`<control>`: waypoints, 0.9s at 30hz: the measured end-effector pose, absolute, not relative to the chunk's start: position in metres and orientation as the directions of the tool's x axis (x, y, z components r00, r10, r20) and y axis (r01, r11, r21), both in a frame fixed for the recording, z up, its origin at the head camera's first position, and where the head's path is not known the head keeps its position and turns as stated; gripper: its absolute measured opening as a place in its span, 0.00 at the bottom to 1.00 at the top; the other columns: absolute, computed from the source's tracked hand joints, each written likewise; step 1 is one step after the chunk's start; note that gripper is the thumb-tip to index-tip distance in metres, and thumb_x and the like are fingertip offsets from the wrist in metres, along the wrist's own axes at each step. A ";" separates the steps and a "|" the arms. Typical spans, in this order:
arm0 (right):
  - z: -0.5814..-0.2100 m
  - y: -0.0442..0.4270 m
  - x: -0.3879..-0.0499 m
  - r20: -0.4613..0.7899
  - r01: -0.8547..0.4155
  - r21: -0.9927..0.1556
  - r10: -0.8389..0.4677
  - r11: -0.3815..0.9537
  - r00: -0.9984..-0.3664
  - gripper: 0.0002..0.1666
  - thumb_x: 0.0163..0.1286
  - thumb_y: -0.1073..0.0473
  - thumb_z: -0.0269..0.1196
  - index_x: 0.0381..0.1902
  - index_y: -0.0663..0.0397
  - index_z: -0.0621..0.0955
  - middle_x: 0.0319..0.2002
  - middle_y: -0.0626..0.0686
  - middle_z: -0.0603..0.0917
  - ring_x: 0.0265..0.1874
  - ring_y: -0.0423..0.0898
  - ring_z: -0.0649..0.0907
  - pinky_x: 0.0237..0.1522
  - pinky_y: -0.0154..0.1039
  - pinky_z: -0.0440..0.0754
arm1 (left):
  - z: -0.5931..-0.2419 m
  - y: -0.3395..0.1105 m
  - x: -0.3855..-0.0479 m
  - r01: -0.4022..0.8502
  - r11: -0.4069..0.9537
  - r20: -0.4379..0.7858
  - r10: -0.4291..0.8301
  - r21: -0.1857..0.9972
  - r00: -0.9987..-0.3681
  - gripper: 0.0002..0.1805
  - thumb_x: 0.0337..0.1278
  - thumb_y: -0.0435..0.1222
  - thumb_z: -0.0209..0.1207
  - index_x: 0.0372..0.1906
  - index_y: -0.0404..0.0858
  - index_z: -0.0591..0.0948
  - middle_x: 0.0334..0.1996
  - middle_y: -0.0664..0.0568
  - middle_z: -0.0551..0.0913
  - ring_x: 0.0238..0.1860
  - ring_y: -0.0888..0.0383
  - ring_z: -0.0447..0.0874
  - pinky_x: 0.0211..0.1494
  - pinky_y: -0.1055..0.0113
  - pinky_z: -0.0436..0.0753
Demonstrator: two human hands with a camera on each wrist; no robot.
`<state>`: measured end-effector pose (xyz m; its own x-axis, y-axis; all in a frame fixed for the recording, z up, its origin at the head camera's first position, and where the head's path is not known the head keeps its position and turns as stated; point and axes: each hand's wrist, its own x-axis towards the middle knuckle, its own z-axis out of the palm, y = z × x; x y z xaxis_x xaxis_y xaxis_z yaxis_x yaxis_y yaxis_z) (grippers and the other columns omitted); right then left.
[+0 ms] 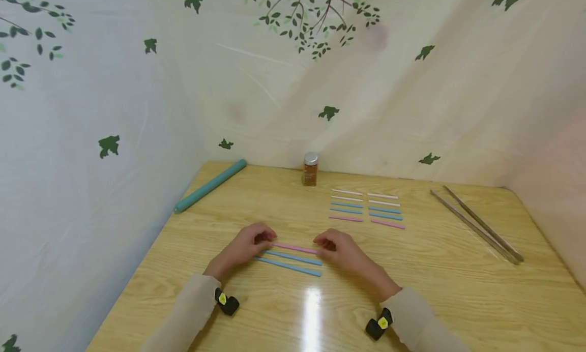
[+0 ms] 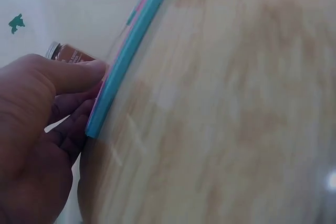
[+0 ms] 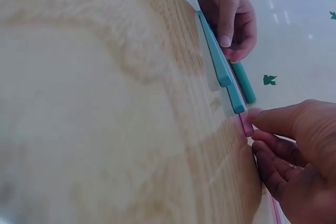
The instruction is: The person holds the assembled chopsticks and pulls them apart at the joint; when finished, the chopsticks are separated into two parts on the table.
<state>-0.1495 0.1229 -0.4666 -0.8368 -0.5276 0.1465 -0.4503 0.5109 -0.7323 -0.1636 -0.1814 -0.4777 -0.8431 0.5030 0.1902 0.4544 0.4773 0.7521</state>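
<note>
A pink chopstick (image 1: 295,248) lies crosswise on the table between my hands. My left hand (image 1: 255,240) pinches its left end, thumb on the near side in the left wrist view, where the fingertips are partly hidden. At the other end, my right hand (image 1: 341,247) holds the pink tip (image 3: 245,124) between thumb and fingers. Two blue chopsticks lie just nearer to me, roughly side by side: one blue chopstick (image 1: 295,258) beside the pink one, and a second blue chopstick (image 1: 288,266) closest to me. Their left ends reach under or beside my left hand.
Two columns of shorter-looking white, blue and pink sticks (image 1: 346,204) lie beyond my right hand. A spice jar (image 1: 310,170) stands at the back edge. A green rolling-pin-like rod (image 1: 210,185) lies at the back left, and long metal tongs (image 1: 478,225) at the right.
</note>
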 end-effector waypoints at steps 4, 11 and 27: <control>-0.468 0.120 -0.150 0.142 -0.483 -0.698 -0.558 0.530 -0.817 0.10 0.65 0.60 0.64 0.45 0.54 0.83 0.38 0.47 0.80 0.37 0.39 0.78 0.41 0.33 0.79 | -0.477 -0.180 -0.164 0.487 0.511 0.181 0.535 0.708 -0.825 0.04 0.60 0.34 0.61 0.40 0.42 0.83 0.36 0.55 0.79 0.38 0.63 0.76 0.42 0.70 0.77; -0.467 0.118 -0.150 0.106 -0.489 -0.676 -0.583 0.552 -0.806 0.06 0.66 0.61 0.63 0.40 0.50 0.84 0.35 0.44 0.78 0.35 0.36 0.77 0.38 0.31 0.78 | -0.474 -0.176 -0.166 0.523 0.558 0.170 0.563 0.644 -0.809 0.03 0.62 0.34 0.60 0.37 0.42 0.83 0.34 0.56 0.77 0.37 0.63 0.75 0.42 0.69 0.78; -0.449 0.124 -0.152 0.149 -0.476 -0.653 -0.516 0.589 -0.843 0.06 0.67 0.62 0.62 0.40 0.50 0.84 0.35 0.45 0.83 0.33 0.37 0.78 0.36 0.32 0.79 | -0.442 -0.158 -0.170 0.507 0.609 0.061 0.601 0.610 -0.797 0.05 0.65 0.34 0.56 0.43 0.40 0.78 0.35 0.56 0.78 0.36 0.63 0.74 0.41 0.69 0.76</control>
<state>-0.1522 0.1239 -0.4489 -0.8434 -0.5164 0.1488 -0.4760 0.5894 -0.6528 -0.1701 -0.1576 -0.4419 -0.7966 0.6014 0.0613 0.5069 0.6094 0.6097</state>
